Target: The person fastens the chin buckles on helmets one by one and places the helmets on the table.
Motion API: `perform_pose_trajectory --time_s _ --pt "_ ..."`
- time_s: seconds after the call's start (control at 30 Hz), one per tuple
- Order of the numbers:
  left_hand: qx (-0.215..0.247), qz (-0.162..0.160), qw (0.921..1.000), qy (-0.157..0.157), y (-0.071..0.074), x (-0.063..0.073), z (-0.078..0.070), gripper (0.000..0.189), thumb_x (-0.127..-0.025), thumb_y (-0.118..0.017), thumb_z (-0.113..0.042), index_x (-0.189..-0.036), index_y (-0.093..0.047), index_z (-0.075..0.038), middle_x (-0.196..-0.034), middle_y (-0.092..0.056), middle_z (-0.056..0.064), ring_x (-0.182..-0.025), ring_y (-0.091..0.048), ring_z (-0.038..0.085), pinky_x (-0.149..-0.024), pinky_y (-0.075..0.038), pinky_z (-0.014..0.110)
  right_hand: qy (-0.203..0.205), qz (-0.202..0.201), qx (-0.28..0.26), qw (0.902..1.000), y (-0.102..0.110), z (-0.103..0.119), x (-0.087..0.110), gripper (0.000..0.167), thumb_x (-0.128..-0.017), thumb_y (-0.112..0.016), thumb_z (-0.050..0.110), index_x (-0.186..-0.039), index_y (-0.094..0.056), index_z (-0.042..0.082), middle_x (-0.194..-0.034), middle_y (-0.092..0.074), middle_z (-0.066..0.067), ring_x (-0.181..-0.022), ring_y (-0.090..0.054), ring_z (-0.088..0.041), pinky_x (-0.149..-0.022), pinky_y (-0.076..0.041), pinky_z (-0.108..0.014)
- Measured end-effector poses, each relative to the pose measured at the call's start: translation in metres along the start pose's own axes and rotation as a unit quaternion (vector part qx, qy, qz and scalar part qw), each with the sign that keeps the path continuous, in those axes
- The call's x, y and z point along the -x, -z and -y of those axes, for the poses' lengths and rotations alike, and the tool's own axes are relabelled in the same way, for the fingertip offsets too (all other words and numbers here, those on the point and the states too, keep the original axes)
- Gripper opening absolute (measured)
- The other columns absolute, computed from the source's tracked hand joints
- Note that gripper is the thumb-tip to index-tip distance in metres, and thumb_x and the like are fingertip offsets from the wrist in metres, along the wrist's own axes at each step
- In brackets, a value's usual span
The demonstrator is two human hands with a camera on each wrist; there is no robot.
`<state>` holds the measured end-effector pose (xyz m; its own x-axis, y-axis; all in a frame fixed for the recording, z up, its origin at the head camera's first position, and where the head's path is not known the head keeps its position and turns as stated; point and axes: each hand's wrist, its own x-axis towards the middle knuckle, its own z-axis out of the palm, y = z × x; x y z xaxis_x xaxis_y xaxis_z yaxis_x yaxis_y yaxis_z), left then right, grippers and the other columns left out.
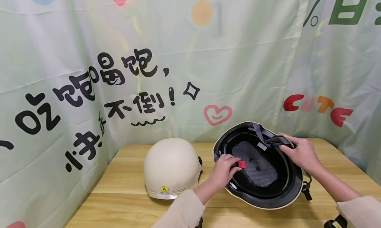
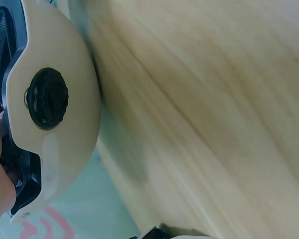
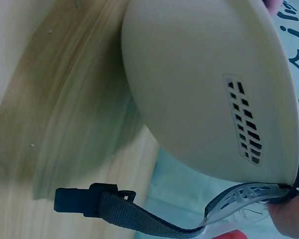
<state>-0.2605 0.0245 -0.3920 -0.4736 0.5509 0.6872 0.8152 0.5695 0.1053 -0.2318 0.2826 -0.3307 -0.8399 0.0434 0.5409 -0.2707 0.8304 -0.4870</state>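
Note:
A cream helmet (image 1: pixel 259 195) is held tilted with its black padded inside facing the head camera. My left hand (image 1: pixel 221 171) reaches over its near left rim, thumb and fingers pinching a small red buckle piece (image 1: pixel 242 164). My right hand (image 1: pixel 302 153) grips the far right rim, with a dark chin strap (image 1: pixel 275 141) bunched beside the fingers. On the outer shell, the left wrist view shows a round black knob (image 2: pixel 49 98). From the right wrist, a slotted vent (image 3: pixel 245 122) and a hanging strap with a black buckle (image 3: pixel 77 200) appear.
A second cream helmet (image 1: pixel 171 167) with a yellow "A" sticker stands dome up on the wooden table (image 1: pixel 125 201), left of the held one. Behind the table hangs a pale green printed cloth (image 1: pixel 253 72). A black strapped item (image 1: pixel 336 222) shows by the right sleeve.

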Motion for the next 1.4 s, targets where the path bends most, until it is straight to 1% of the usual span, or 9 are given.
perform_pose_trajectory --time_s 0.1,0.2,0.3,0.43,0.6,0.87,1.0,1.17,1.4 --pt "-0.001 -0.003 1.0 0.007 0.003 -0.004 -0.001 0.026 -0.08 -0.07 -0.02 -0.102 -0.07 -0.005 -0.092 -0.067 0.003 -0.087 -0.059 0.015 -0.083 -0.048 0.019 -0.022 -0.006 -0.001 0.9997 -0.001 -0.003 0.002 0.04 -0.081 -0.062 0.012 -0.117 -0.061 -0.005 -0.055 -0.056 -0.015 -0.054 -0.044 -0.014 -0.049 -0.031 -0.023" --pt "0.007 -0.003 0.9998 0.018 0.006 -0.009 -0.002 0.026 -0.081 -0.07 -0.02 -0.102 -0.069 -0.004 -0.093 -0.068 0.004 -0.088 -0.06 0.016 -0.084 -0.048 0.02 -0.046 -0.013 -0.001 0.9989 -0.004 -0.006 0.005 0.039 -0.081 -0.062 0.014 -0.114 -0.062 -0.007 -0.073 -0.063 -0.031 -0.064 -0.056 -0.035 -0.053 -0.038 -0.026" --pt "0.017 -0.003 0.9995 0.025 0.01 -0.013 -0.003 0.025 -0.081 -0.07 -0.02 -0.101 -0.069 -0.004 -0.093 -0.068 0.004 -0.087 -0.06 0.016 -0.083 -0.049 0.021 -0.065 -0.024 0.0 0.9976 -0.007 -0.009 0.007 0.037 -0.078 -0.061 0.015 -0.108 -0.064 -0.008 -0.09 -0.064 -0.034 -0.079 -0.059 -0.046 -0.056 -0.042 -0.028" --pt "0.013 0.003 0.9996 0.025 0.016 -0.018 -0.004 0.025 -0.082 -0.07 -0.019 -0.102 -0.068 -0.005 -0.095 -0.067 0.004 -0.089 -0.059 0.017 -0.085 -0.048 0.021 -0.094 -0.031 -0.005 0.9951 -0.011 -0.011 0.011 0.038 -0.077 -0.061 0.016 -0.106 -0.065 -0.008 -0.086 -0.064 -0.033 -0.077 -0.059 -0.046 -0.054 -0.041 -0.028" --pt "-0.008 0.009 0.9998 0.013 0.021 -0.022 -0.002 0.024 -0.084 -0.067 -0.018 -0.104 -0.066 -0.006 -0.1 -0.066 0.004 -0.095 -0.057 0.017 -0.09 -0.046 0.022 -0.148 -0.019 -0.017 0.9886 -0.016 -0.01 0.015 0.041 -0.078 -0.061 0.018 -0.109 -0.063 -0.009 -0.093 -0.062 -0.036 -0.084 -0.057 -0.05 -0.056 -0.042 -0.028" --pt "-0.04 -0.021 0.9987 0.024 0.022 -0.024 0.004 0.023 -0.084 -0.067 -0.017 -0.105 -0.067 -0.007 -0.102 -0.063 0.003 -0.1 -0.056 0.016 -0.091 -0.046 0.021 -0.252 0.01 -0.038 0.9668 -0.025 -0.004 0.017 0.048 -0.083 -0.055 0.021 -0.12 -0.055 -0.009 -0.118 -0.051 -0.038 -0.101 -0.05 -0.052 -0.078 -0.046 -0.047" --pt "-0.033 -0.012 0.9985 0.041 0.022 -0.025 0.004 0.022 -0.085 -0.066 -0.016 -0.105 -0.067 -0.006 -0.103 -0.063 0.004 -0.101 -0.056 0.017 -0.092 -0.046 0.021 -0.269 0.002 -0.039 0.9624 -0.028 -0.002 0.017 0.047 -0.083 -0.055 0.021 -0.119 -0.055 -0.01 -0.117 -0.051 -0.038 -0.101 -0.049 -0.053 -0.08 -0.044 -0.048" --pt "-0.035 -0.011 0.9977 0.057 0.02 -0.025 0.008 0.022 -0.085 -0.066 -0.017 -0.104 -0.067 -0.007 -0.103 -0.063 0.004 -0.101 -0.056 0.017 -0.091 -0.047 0.021 -0.267 0.006 -0.043 0.9627 -0.031 0.001 0.017 0.045 -0.083 -0.056 0.022 -0.116 -0.058 -0.009 -0.11 -0.056 -0.037 -0.096 -0.053 -0.048 -0.066 -0.046 -0.035" --pt "-0.023 -0.026 0.9972 0.066 0.023 -0.022 0.019 0.023 -0.084 -0.067 -0.014 -0.104 -0.067 -0.004 -0.103 -0.063 0.006 -0.101 -0.056 0.019 -0.092 -0.047 0.022 -0.219 0.071 -0.049 0.972 -0.029 0.004 0.018 0.046 -0.086 -0.058 0.032 -0.104 -0.063 -0.009 -0.084 -0.064 -0.026 -0.078 -0.057 -0.031 -0.058 -0.041 -0.025"
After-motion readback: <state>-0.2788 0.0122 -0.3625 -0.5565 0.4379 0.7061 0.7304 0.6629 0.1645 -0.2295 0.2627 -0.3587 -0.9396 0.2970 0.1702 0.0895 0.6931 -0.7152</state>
